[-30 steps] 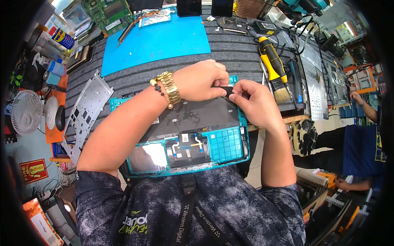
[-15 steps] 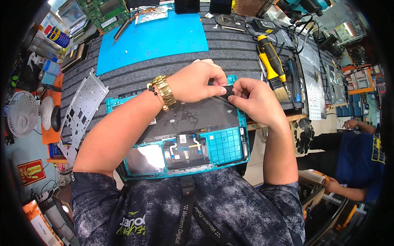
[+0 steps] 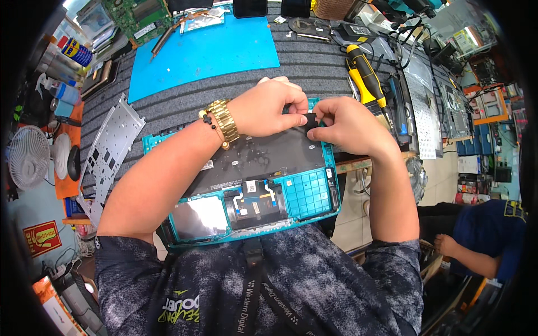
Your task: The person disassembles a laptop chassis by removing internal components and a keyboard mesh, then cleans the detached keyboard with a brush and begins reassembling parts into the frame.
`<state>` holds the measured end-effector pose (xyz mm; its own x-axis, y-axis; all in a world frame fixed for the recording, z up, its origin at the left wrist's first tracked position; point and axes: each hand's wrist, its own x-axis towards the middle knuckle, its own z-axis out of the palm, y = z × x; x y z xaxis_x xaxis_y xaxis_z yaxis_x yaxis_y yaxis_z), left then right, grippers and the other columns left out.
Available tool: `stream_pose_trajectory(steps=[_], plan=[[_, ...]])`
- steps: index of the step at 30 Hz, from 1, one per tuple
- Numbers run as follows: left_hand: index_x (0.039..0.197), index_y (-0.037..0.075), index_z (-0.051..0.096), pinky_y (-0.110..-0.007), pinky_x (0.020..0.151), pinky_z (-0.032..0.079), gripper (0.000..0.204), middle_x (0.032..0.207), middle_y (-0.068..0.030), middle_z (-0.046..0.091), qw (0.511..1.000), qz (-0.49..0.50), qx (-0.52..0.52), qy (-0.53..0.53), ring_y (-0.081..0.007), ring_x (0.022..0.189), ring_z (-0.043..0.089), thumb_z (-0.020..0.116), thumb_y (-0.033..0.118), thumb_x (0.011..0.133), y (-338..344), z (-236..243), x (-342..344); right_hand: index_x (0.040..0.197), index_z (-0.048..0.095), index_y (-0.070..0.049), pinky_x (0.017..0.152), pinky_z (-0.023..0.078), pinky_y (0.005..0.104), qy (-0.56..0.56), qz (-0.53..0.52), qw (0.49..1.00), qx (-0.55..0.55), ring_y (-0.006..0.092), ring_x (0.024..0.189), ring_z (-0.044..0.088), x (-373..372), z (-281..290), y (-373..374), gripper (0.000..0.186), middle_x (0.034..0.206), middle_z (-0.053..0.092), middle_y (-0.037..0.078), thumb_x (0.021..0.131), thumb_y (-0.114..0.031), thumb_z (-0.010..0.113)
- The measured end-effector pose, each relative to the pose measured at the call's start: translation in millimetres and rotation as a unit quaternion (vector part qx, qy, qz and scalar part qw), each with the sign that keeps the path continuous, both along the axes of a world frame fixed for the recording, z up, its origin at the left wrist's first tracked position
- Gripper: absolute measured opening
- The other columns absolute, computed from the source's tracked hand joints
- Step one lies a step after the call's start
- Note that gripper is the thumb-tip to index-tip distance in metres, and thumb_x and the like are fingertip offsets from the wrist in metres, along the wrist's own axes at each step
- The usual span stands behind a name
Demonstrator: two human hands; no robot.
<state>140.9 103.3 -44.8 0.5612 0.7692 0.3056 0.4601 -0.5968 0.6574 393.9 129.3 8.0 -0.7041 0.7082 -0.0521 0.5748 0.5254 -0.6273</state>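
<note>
A teal laptop palmrest [image 3: 307,200] rests on my lap and against the bench edge, its inner side up. A dark sheet [image 3: 274,154] covers its upper part, and the touchpad's underside with ribbon cables [image 3: 255,206] shows in the lower middle. At the far right corner, my left hand [image 3: 273,109] pinches a small flat black piece [image 3: 311,121] between thumb and fingers. My right hand [image 3: 348,126] grips that piece from the other side, thumb and fingertips closed. What lies under my fingers is hidden, and whether the piece is fixed to the palmrest I cannot tell.
A blue mat [image 3: 207,56] lies beyond on the grey striped bench. Right of my hands are a yellow-black screwdriver [image 3: 367,73] and a brush [image 3: 384,120]. A perforated metal plate [image 3: 112,154] leans at left, near a white fan [image 3: 29,157]. A co-worker's hand [image 3: 448,245] shows at lower right.
My right hand has rolled slightly, with its wrist and forearm shifting right; both hands keep hold of the black piece. The view has shifted a little. The co-worker at right has moved lower.
</note>
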Motion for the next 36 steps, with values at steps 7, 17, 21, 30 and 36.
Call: stream_pose_trajectory(steps=[7,17,21,30,36], plan=[[0.098,0.005,0.074,-0.042,0.095,0.054,0.017,0.089,-0.0059,0.074,1.000,0.022,0.017,0.012,-0.0261,0.091,0.070,0.085,0.019,0.094,-1,1,8,0.086,0.070,0.004,0.065,0.050,0.0419,-0.158,-0.002,0.986,-0.046,0.0251,0.068,0.063,-11,9,5,0.040,0.073,0.068,0.011,0.076,-0.023,0.098],[0.100,0.008,0.075,-0.042,0.094,0.054,0.031,0.092,-0.0034,0.070,0.991,0.010,0.039,0.125,-0.0276,0.099,0.067,0.094,0.026,0.084,-5,19,2,0.088,0.074,0.004,0.067,0.053,0.0459,-0.147,0.028,0.989,-0.011,0.0330,0.069,0.069,-10,8,-5,0.030,0.074,0.070,0.018,0.082,-0.019,0.092],[0.099,0.008,0.075,-0.042,0.092,0.055,0.032,0.092,-0.0055,0.069,0.995,0.007,-0.014,0.099,-0.0275,0.096,0.066,0.095,0.026,0.082,-5,10,1,0.087,0.073,0.003,0.068,0.054,0.0460,-0.126,0.031,0.992,-0.001,0.0334,0.069,0.069,-17,8,-15,0.026,0.075,0.071,0.017,0.083,-0.016,0.090],[0.093,0.008,0.076,-0.043,0.089,0.054,0.025,0.088,-0.0035,0.068,0.997,0.014,-0.049,0.051,-0.0260,0.093,0.066,0.093,0.024,0.085,-10,9,5,0.094,0.077,0.002,0.063,0.053,0.0423,-0.181,0.036,0.979,-0.093,0.0214,0.065,0.069,-9,16,-5,0.034,0.069,0.066,0.008,0.084,-0.025,0.094],[0.090,0.008,0.075,-0.042,0.088,0.053,0.025,0.087,-0.0035,0.068,0.998,0.022,-0.048,0.037,-0.0254,0.093,0.066,0.093,0.024,0.085,-12,7,4,0.091,0.080,0.002,0.062,0.053,0.0431,-0.284,0.002,0.949,-0.141,0.0255,0.064,0.071,-30,37,-12,0.035,0.071,0.072,0.014,0.084,-0.029,0.094]])
